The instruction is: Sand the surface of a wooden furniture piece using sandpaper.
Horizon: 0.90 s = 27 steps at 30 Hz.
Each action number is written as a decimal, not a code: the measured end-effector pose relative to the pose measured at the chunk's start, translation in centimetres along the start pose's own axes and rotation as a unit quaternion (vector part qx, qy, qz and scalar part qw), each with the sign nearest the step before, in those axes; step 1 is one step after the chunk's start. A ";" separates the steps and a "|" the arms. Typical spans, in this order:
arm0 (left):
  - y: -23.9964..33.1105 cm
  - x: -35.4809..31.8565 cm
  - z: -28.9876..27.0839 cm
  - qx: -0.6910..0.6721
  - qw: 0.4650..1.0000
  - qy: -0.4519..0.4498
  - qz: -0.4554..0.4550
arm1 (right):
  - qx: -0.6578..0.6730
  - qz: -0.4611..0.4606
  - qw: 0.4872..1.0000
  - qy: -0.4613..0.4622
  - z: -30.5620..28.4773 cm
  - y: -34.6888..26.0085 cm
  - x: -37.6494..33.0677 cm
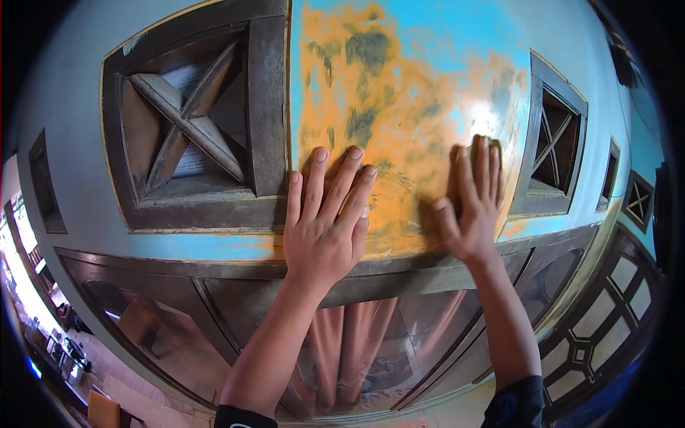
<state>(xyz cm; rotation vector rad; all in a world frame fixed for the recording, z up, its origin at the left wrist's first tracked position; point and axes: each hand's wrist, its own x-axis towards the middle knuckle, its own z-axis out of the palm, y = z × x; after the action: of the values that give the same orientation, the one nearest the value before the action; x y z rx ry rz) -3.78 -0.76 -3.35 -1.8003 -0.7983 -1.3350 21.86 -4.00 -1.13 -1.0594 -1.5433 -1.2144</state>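
Closest to us, below the wall panel, are our dark sleeves, and our bare forearms reach up toward it. Our left hand lies flat, fingers spread, over the panel's lower left corner; its little finger runs just beside the left edge, where the orange surface meets a dark wooden frame. Our right hand is stretched out over the panel's lower right part, near the right edge, its four fingers close together and its thumb held away. Both palms face the panel, and we cannot tell whether each one touches it all the way across.

The panel is blotched orange, bright blue and grey-green. Between our hands a bare strip of it gives room to slide sideways, and the widest free stretch runs above our fingertips to the top of our view. Left of the panel we see a large vent with crossed slats; right of it stands a similar vent. Along the panel's bottom edge runs a dark wooden rail, with pinkish curtains showing in the glass below. Farther off, right of the panel, is a dark lattice with pale panes; far left of the panel, a tiled floor reaches toward a bright opening.
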 end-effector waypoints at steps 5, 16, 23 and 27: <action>0.2 0.3 0.3 -0.003 1.000 0.008 0.003 | 0.079 -0.222 0.952 -0.196 -0.2 -2.5 -3.1; 0.1 0.1 0.2 0.008 1.000 0.003 0.003 | 0.021 -0.145 0.983 -0.108 0.5 -2.5 -2.0; 0.4 0.0 0.4 0.032 0.999 0.007 -0.005 | 0.047 -0.124 0.984 -0.116 0.4 -3.3 -3.6; 0.5 0.0 0.4 0.036 0.999 0.008 -0.001 | 0.062 -0.117 0.986 -0.104 0.1 -1.5 -2.4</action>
<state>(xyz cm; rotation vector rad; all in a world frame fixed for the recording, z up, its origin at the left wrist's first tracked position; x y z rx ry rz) -3.16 -0.74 -3.53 -1.7305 -0.8301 -1.3045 20.98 -4.44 -3.85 -0.9666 -1.9236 -1.1730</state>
